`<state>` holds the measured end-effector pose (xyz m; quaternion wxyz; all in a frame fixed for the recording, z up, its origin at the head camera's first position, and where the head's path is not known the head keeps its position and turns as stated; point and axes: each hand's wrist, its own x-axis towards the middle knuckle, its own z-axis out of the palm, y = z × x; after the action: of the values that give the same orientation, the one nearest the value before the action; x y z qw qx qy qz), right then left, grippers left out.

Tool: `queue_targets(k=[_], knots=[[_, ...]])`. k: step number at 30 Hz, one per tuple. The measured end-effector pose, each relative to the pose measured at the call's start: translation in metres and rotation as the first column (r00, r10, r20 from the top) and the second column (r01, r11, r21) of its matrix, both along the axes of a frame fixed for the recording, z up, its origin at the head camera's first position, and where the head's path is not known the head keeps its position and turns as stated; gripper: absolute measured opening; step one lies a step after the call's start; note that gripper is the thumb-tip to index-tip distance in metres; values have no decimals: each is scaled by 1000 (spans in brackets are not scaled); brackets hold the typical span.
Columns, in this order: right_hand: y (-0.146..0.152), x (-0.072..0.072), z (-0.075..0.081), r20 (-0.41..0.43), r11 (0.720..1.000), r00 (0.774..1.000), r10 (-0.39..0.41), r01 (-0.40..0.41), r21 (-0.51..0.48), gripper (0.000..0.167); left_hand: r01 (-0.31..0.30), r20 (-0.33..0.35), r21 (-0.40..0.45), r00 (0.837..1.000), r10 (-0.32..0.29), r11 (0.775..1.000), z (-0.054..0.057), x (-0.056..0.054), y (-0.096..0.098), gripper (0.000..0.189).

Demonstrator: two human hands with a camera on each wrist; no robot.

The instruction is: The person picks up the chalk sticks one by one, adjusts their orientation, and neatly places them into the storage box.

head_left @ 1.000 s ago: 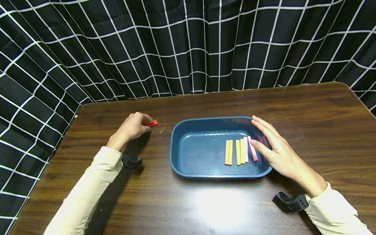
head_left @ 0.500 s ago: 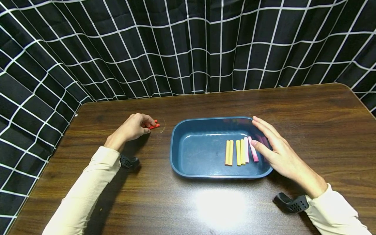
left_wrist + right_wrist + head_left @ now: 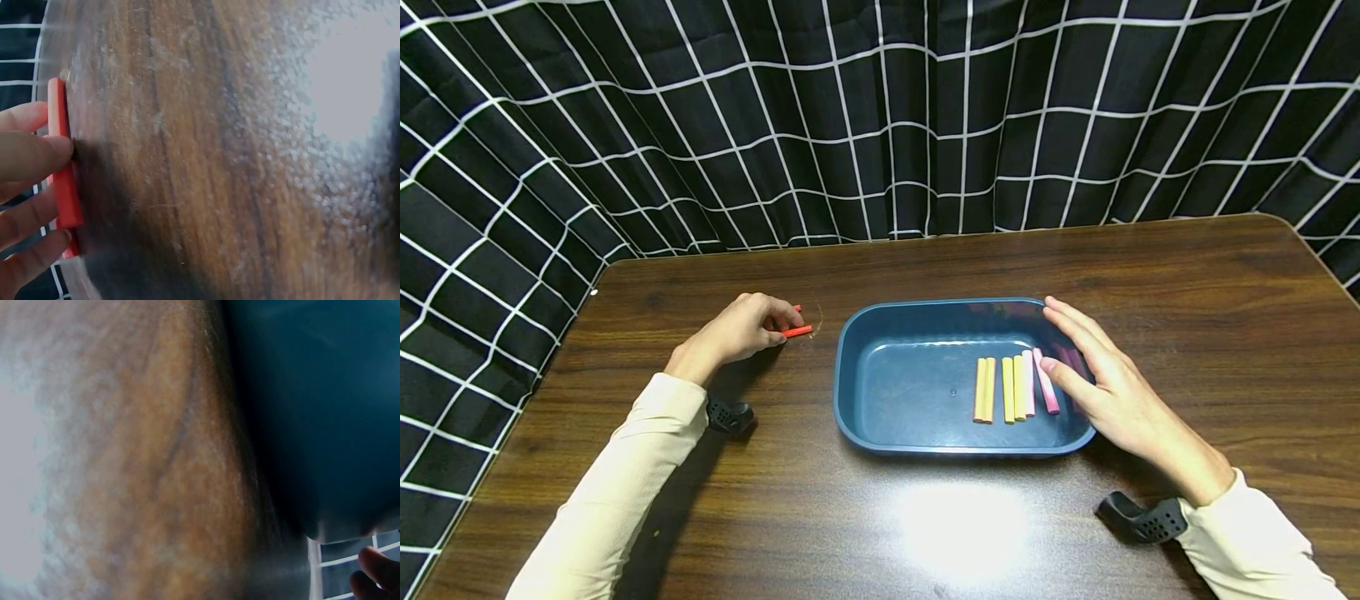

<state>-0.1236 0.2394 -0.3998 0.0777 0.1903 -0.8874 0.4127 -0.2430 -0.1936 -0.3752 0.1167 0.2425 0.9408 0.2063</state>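
In the head view my left hand, left of the blue tub, pinches a red chalk stick between thumb and fingers. The tip of a second red chalk shows beyond the fingertips. The left wrist view has the thumb across the front red chalk, with part of another red stick behind it. My right hand lies with straight fingers against the tub's right end, thumb over the inside. Near the thumb are pink sticks, yellow sticks and peach-coloured sticks.
The tub stands mid-table on a brown wooden table. A black curtain with a white grid closes off the back and left. A bright glare lies on the wood in front of the tub.
The left hand has shifted the front red chalk slightly right and toward me, apart from the other red stick. The right hand and tub have stayed put.
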Motion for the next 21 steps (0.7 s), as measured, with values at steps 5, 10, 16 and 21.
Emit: queue_targets(k=[5,10,16,21], knots=[[0,0,-1,10,1000,1000,-4,4,2,60,-23,19,12,1000,23,1000,4,1,3,25],[0,0,-1,21,1000,1000,-8,8,2,60,-25,22,48,999,24,999,10,1,6,26],[-1,-1,-1,16,1000,1000,-2,3,-11,60,1,-22,68,1000,0,998,20,5,12,28],[0,-3,-2,-23,1000,1000,6,-6,-14,59,-5,-41,84,999,8,996,30,9,19,32]])
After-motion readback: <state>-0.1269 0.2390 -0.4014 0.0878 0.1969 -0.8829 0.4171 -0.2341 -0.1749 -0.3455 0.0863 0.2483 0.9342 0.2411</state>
